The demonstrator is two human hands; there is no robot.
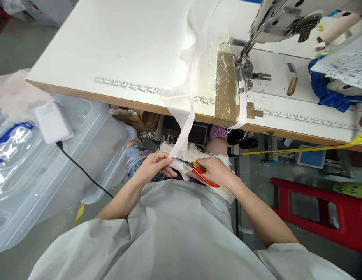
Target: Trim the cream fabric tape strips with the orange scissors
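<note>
In my right hand (214,169) is a pair of scissors (204,178) with red and yellow handles, the fingers wrapped round them. The blades point left and lie at the edge of a pale fabric strip (183,134). Between thumb and fingers, my left hand (157,165) pinches this strip beside the blade tips. From there the strip runs up over the table edge and across the tabletop. More pale ruffled fabric (224,151) rests on my lap beneath both hands. How far the blades are apart is too small to tell.
A sewing machine (286,21) stands on the white table (125,42), at the right. A clear plastic bin (90,144) with a white power bank (54,122) on its lid is at the left. A red stool (324,210) and yellow tape measure (303,149) are at the right.
</note>
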